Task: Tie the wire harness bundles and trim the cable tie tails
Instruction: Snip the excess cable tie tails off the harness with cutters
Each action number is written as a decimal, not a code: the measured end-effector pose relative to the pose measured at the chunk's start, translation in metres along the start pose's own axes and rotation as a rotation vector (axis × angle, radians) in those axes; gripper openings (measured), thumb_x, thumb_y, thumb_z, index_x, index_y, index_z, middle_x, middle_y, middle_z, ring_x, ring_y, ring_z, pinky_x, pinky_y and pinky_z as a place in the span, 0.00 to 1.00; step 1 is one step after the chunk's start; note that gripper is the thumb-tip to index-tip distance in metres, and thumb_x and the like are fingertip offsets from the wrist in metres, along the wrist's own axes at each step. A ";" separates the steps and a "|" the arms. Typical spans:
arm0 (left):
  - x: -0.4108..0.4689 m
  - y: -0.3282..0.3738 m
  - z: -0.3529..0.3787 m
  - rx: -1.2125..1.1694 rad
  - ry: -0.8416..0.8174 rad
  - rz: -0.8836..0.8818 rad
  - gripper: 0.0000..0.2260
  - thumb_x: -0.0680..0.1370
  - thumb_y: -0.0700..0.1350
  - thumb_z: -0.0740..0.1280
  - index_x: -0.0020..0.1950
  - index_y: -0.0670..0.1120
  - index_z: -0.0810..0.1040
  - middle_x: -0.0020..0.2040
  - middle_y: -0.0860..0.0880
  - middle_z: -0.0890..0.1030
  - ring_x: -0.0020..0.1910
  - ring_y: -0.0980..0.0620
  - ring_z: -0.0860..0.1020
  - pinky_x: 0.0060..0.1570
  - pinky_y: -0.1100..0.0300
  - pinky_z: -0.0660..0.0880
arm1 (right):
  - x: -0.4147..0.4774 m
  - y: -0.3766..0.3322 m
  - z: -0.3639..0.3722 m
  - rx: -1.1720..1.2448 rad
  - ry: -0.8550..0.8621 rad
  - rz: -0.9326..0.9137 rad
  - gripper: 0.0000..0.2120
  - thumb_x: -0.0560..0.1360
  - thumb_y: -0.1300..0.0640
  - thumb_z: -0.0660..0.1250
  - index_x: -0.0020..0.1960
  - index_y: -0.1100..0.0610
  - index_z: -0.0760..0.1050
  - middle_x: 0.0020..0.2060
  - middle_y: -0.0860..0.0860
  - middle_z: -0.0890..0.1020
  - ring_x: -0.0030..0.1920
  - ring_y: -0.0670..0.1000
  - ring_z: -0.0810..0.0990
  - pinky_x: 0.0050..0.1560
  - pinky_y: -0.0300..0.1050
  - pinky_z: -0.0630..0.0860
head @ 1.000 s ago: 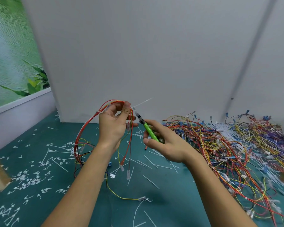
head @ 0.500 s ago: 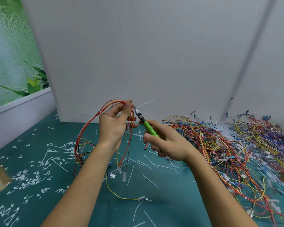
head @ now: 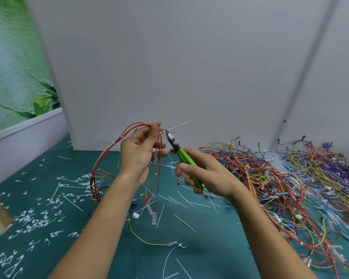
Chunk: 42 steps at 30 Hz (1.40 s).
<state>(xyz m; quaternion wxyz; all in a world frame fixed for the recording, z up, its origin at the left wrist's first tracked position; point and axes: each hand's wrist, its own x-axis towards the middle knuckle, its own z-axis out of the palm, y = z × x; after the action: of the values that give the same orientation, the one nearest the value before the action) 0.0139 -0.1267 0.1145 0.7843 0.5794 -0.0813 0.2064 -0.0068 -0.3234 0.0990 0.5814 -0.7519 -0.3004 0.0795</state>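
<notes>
Teal mat underneath. Wire harness is held above it mid-frame, red/yellow loop. Left hand pinches the bundle at the top, and the loose ends hang down toward the mat. White cable tie tail sticks out right of the pinch. Right hand is wrapped round the green-handled flush cutters, nose at the tail's base; can't tell if the blades touch it. Clipped tie tails litter the mat on the left, tangled wire pile on the right. White panel behind.

Bright, even, soft light — faint shadows; sharp at centre, wide-angle bending and blur toward edges.
</notes>
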 end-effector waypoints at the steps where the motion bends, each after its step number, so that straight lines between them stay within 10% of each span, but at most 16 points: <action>1: 0.000 0.000 0.000 -0.009 0.003 -0.001 0.08 0.80 0.50 0.69 0.53 0.50 0.85 0.47 0.52 0.86 0.37 0.54 0.82 0.33 0.59 0.80 | 0.000 0.000 0.000 0.006 0.001 0.001 0.22 0.79 0.48 0.67 0.72 0.47 0.72 0.49 0.55 0.81 0.37 0.55 0.74 0.30 0.47 0.72; 42: -0.003 0.006 0.002 0.011 -0.121 -0.049 0.11 0.85 0.48 0.60 0.47 0.45 0.75 0.37 0.51 0.77 0.32 0.54 0.74 0.25 0.62 0.71 | 0.001 -0.008 0.001 0.156 0.166 0.027 0.15 0.86 0.58 0.60 0.71 0.52 0.73 0.42 0.54 0.72 0.31 0.49 0.66 0.27 0.42 0.65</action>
<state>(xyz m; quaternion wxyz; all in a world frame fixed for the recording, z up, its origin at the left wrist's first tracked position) 0.0088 -0.1275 0.1196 0.7797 0.5968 -0.1130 0.1522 -0.0095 -0.3213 0.1058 0.6597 -0.7125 -0.2340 0.0481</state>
